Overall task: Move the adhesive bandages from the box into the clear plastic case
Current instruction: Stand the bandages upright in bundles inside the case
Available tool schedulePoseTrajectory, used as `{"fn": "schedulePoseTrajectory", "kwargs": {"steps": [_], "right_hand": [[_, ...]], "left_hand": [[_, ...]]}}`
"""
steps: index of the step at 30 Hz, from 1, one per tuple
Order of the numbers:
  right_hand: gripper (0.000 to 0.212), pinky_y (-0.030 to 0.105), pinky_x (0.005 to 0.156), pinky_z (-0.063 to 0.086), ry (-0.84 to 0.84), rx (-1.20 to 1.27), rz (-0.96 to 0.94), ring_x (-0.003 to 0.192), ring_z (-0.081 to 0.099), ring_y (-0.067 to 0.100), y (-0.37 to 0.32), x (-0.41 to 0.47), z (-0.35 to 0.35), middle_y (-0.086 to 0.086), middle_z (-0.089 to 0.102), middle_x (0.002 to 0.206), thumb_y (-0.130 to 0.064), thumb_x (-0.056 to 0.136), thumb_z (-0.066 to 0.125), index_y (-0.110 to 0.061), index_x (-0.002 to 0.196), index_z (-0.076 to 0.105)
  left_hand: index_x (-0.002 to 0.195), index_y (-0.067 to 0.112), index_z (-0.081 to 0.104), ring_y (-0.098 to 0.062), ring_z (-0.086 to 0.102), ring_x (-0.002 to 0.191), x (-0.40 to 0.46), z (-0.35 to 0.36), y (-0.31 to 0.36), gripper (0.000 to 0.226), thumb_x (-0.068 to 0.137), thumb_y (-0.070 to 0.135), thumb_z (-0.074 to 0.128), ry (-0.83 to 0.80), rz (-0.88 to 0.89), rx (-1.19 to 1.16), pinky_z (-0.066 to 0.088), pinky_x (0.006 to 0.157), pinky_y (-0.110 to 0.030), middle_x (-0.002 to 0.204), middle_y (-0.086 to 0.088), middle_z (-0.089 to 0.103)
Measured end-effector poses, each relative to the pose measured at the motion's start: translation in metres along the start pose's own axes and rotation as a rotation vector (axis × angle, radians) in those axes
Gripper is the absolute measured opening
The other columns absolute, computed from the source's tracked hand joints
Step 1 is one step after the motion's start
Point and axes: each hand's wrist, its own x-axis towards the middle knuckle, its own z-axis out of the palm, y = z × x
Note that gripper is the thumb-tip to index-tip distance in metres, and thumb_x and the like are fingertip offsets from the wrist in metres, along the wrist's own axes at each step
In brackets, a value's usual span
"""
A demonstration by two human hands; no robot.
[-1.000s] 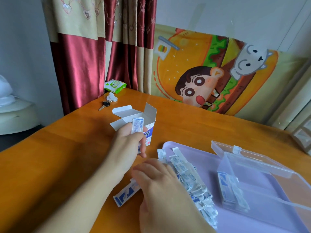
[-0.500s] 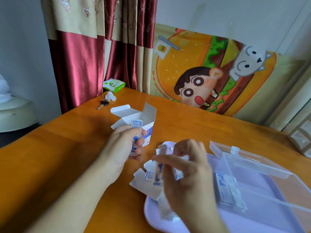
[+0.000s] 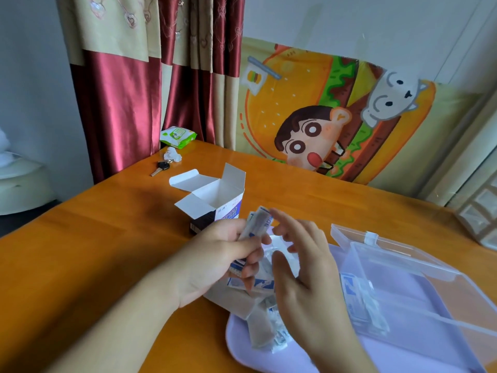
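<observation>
We see a glossy orange wooden tabletop [image 3: 94, 251] filling most of the view, with the open white box [image 3: 215, 200] standing upright near its middle; we take that box as our landmark. Its flaps stand spread and the part of its inside that faces us looks white and bare.

Just in front of the box, the left hand [image 3: 215, 259] has its grip curled around a small bundle of adhesive bandages [image 3: 255, 224], fingers and thumb closed on the wrappers. The right hand [image 3: 304, 267] hovers beside it, on the side away from the box, its grip wide, fingers spread and loose, holding nothing. Under both hands more wrapped bandages [image 3: 266, 329] lie heaped at the near edge of a lilac tray [image 3: 242, 343].

Right of the box, on that tray, sits the clear plastic case [image 3: 419, 292] with its lid tipped open behind it; a few bandages in the case [image 3: 360, 297] lie against its left wall.

Beyond the box, toward the far left corner of the tabletop, lie a key [image 3: 161, 167], a scrap of crumpled white paper [image 3: 172, 154] and a green wipes packet [image 3: 178, 135]. Behind them hang red and beige curtains [image 3: 134, 76], and a cartoon burger cloth [image 3: 336, 111] spreads along the pale wall behind the box.
</observation>
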Motion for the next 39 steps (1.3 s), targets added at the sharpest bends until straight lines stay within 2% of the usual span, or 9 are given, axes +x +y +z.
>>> {"fn": "schedulePoseTrajectory", "kwargs": {"steps": [5,9,17,25,29,32,33,37,39], "right_hand": [[0.044,0.022,0.089,0.043,-0.162,-0.364,-0.086,0.108,0.051,0.012,0.011,-0.002,-0.005,-0.016,0.058,0.112,-0.015,0.075,0.059,-0.028,0.116,0.065],[0.028,0.032,0.074,0.045,-0.345,-0.673,-0.102,0.088,0.054,0.018,0.017,-0.008,0.004,-0.015,0.064,0.088,-0.034,0.069,0.067,-0.033,0.097,0.073],[0.007,0.032,0.060,0.049,-0.283,-0.715,-0.149,0.070,0.057,0.015,0.013,-0.007,0.006,-0.011,0.063,0.061,-0.031,0.066,0.070,-0.031,0.073,0.072],[0.020,0.030,0.069,0.040,-0.373,-0.768,-0.141,0.076,0.055,0.018,0.014,-0.010,0.011,-0.013,0.059,0.077,-0.046,0.063,0.071,-0.031,0.076,0.071],[0.011,0.030,0.066,0.038,-0.302,-0.732,-0.149,0.071,0.054,0.018,0.014,-0.010,0.015,-0.011,0.058,0.068,-0.038,0.070,0.067,-0.029,0.064,0.071],[0.012,0.029,0.062,0.034,-0.245,-0.703,-0.165,0.068,0.051,0.018,0.015,-0.010,0.017,-0.008,0.056,0.067,-0.027,0.071,0.065,-0.026,0.060,0.066],[0.012,0.030,0.058,0.036,-0.200,-0.683,-0.152,0.065,0.051,0.019,0.014,-0.009,0.017,-0.006,0.055,0.066,-0.024,0.070,0.067,-0.024,0.059,0.063],[0.017,0.033,0.045,0.045,0.167,-0.492,-0.008,0.054,0.053,0.019,0.011,-0.002,0.007,-0.005,0.056,0.065,-0.019,0.084,0.065,-0.022,0.067,0.063],[0.015,0.015,0.052,0.039,0.354,-0.387,-0.016,0.058,0.048,0.014,0.008,0.001,-0.001,-0.007,0.057,0.068,-0.017,0.088,0.065,-0.023,0.075,0.071]], "left_hand": [[0.114,-0.003,0.062,-0.019,0.053,0.058,0.005,-0.015,0.002,0.020,0.106,0.000,0.043,0.173,0.045,-0.019,0.052,0.053,-0.034,0.075,-0.010,0.055],[0.115,-0.001,0.063,-0.018,0.054,0.056,0.010,-0.023,0.001,0.022,0.105,-0.001,0.043,0.235,0.039,-0.099,0.051,0.051,-0.034,0.074,-0.010,0.056],[0.110,0.003,0.064,-0.017,0.052,0.053,0.014,-0.028,-0.002,0.018,0.104,0.004,0.047,0.260,0.033,-0.128,0.050,0.050,-0.033,0.071,-0.010,0.055],[0.103,0.008,0.065,-0.017,0.052,0.047,0.023,-0.034,-0.007,0.019,0.106,0.010,0.046,0.250,-0.013,-0.149,0.050,0.049,-0.032,0.068,-0.010,0.055],[0.073,0.018,0.072,-0.017,0.051,0.047,0.024,-0.031,-0.008,0.031,0.095,0.007,0.054,0.350,0.002,-0.139,0.044,0.047,-0.031,0.063,-0.006,0.056],[0.084,0.012,0.069,-0.017,0.052,0.042,0.025,-0.031,-0.004,0.012,0.091,0.019,0.063,0.207,-0.065,-0.265,0.048,0.043,-0.030,0.062,-0.008,0.055],[0.091,0.009,0.066,-0.017,0.052,0.041,0.025,-0.034,-0.003,0.020,0.092,0.028,0.062,0.178,-0.091,-0.289,0.049,0.043,-0.030,0.062,-0.009,0.054],[0.086,0.012,0.070,-0.018,0.052,0.045,0.024,-0.028,-0.004,0.046,0.103,0.048,0.047,0.336,-0.065,-0.207,0.049,0.046,-0.030,0.064,-0.008,0.056],[0.068,0.018,0.073,-0.018,0.058,0.048,0.020,-0.015,-0.004,0.049,0.101,0.049,0.054,0.395,-0.063,-0.165,0.050,0.045,-0.029,0.063,-0.007,0.062]]}}
